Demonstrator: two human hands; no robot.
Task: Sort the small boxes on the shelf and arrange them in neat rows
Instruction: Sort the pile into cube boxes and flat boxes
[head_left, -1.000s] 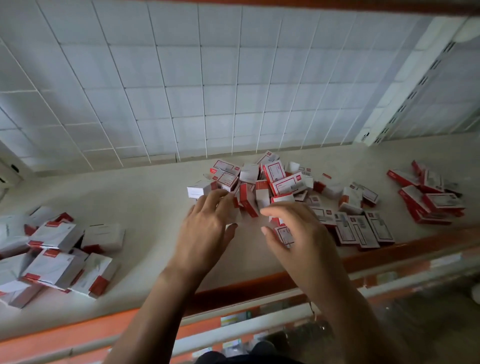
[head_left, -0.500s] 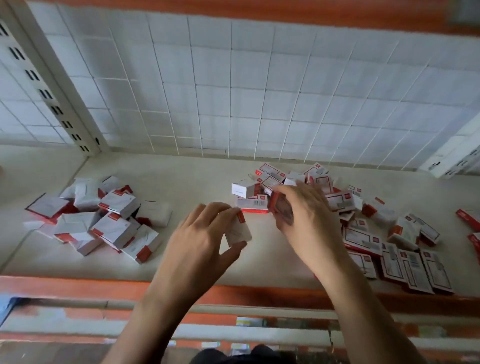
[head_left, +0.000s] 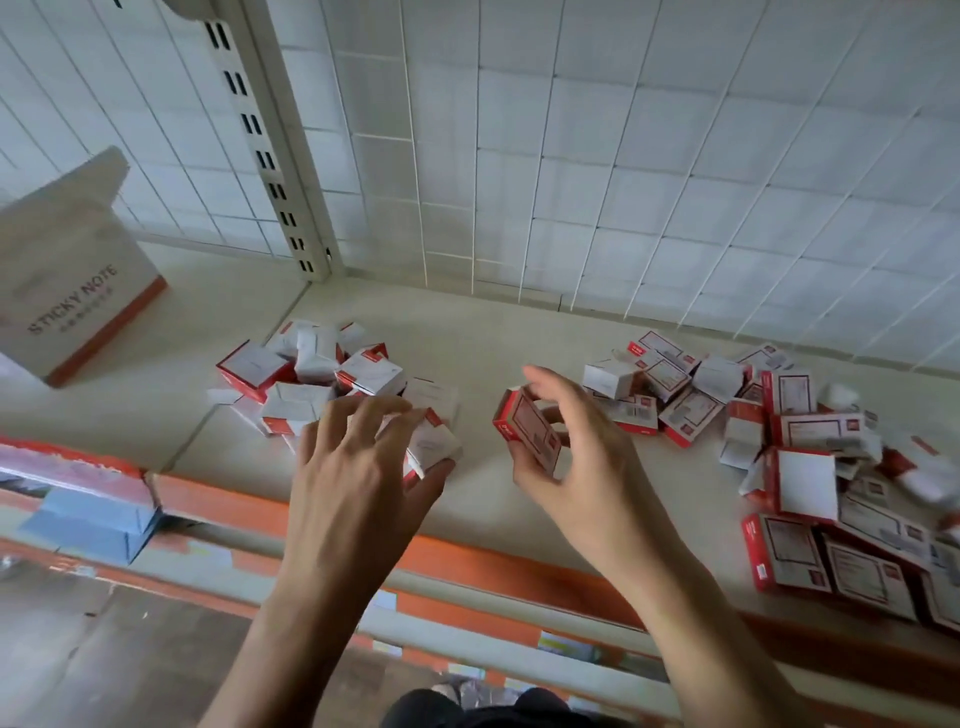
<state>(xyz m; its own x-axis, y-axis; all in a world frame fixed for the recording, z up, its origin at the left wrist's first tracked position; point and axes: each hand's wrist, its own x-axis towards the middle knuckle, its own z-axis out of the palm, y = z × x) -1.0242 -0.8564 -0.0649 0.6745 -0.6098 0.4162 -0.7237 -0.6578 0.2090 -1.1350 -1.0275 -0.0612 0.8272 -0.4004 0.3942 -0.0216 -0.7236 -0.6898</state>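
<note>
Small red-and-white boxes lie in two loose heaps on the beige shelf (head_left: 483, 343): a left heap (head_left: 311, 374) and a bigger right heap (head_left: 779, 431). My right hand (head_left: 576, 447) grips one small box (head_left: 527, 436) above the bare shelf between the heaps, its red end pointing left. My left hand (head_left: 358, 457) hovers at the near edge of the left heap, fingers curled round a white box (head_left: 431, 447) with red trim. A few boxes lie flat in a row at the right front (head_left: 831, 561).
A larger cardboard box marked STICKY NOTE (head_left: 78, 280) stands tilted at the far left. A slotted upright (head_left: 265, 140) and a wire grid back panel (head_left: 623, 182) close off the rear. An orange rail (head_left: 493, 561) runs along the front edge; blue packs (head_left: 88, 525) sit at the lower left.
The view has swung left, bringing the left heap and the sticky note box closer to centre. Both hands carried their boxes leftward; my left hand is now at the left heap.
</note>
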